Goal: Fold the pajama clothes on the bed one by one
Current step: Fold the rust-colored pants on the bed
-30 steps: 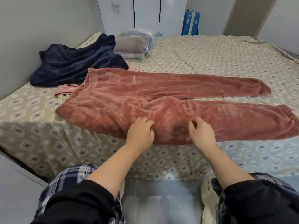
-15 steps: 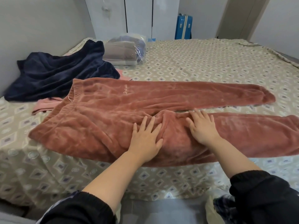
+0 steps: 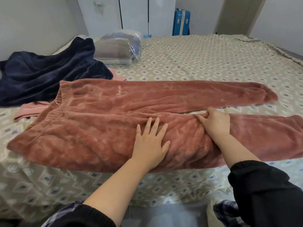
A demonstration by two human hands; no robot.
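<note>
Pants (image 3: 101, 128) lie flat across the bed (image 3: 196, 63), centre frame, waistband to the left. Left grip (image 3: 150, 141) lies flat on the near leg, fingers spread. Right grip (image 3: 214, 122), just right of it, pinches fabric at the crotch edge. Near cuff cut off at right. Embroidered script by the waistband is illegible.

A pair of rust-pink fleece trousers (image 3: 101, 128) is spread flat across the near part of the bed (image 3: 196, 63), with the ribbed waistband turned to the left and both legs stretched to the right. The far leg is laid straight, its cuff resting on the sheet; the near leg is cut off by the right edge of the view. Small embroidered lettering is seen below the waistband. A navy fleece garment (image 3: 49, 76) is heaped at the far left, and a pale pink garment (image 3: 31, 110) is partly covered by both.
</note>
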